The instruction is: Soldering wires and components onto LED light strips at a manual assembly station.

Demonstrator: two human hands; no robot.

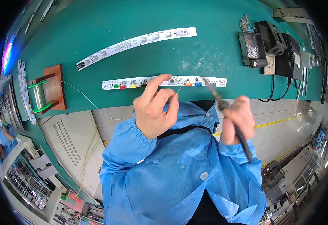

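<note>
A long white circuit board strip [109, 85] lies along the near part of the green bench, carrying small coloured parts and a dark square chip. Over its middle is my left hand [156, 107], its index fingertip at the board beside the chip. Its fingers are closed on thin solder wire [84, 94], whose end shows past the thumb. The wire runs back to a spool. My right hand [239, 120], slightly blurred, grips a soldering iron [224, 106] by its dark handle. The iron's tip points up and left, over the board's right part.
The green-flanged solder spool [39, 96] stands on a brown holder [58, 88] at left. A second, curved white board [134, 42] lies farther back. At back right are a metal solder tray [251, 48], an iron stand [271, 37] and a black box [289, 56] with cables. Solder residue marks the mat.
</note>
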